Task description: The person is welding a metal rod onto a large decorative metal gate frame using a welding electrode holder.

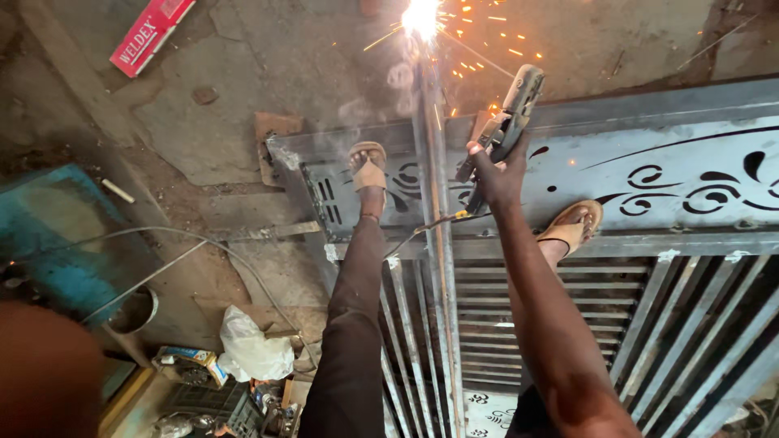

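Overhead, the head camera looks straight down at a person standing on a grey metal gate (pixel 673 170) that lies flat on a rough concrete floor. Near the centre of the view, the right hand (pixel 497 174) is closed tight around a welding electrode holder (pixel 507 122), its clamp end pointing toward one o'clock. A thin rod (pixel 422 231) slants from below the hand toward seven o'clock; where it ends is hard to tell. At twelve o'clock a white glare of sparks (pixel 422 16) burns at the far end of a long steel bar (pixel 434 243), blotting out the exact weld spot. Two sandalled feet (pixel 369 166) rest on the gate's panel, cut through with scroll patterns. The left hand cannot be made out; only a blurred brown shape (pixel 45 373) fills the eight o'clock corner, so its grip is unknown. A red carton (pixel 150 32) lies at eleven o'clock, and a white bag (pixel 247 349) among clutter at seven.
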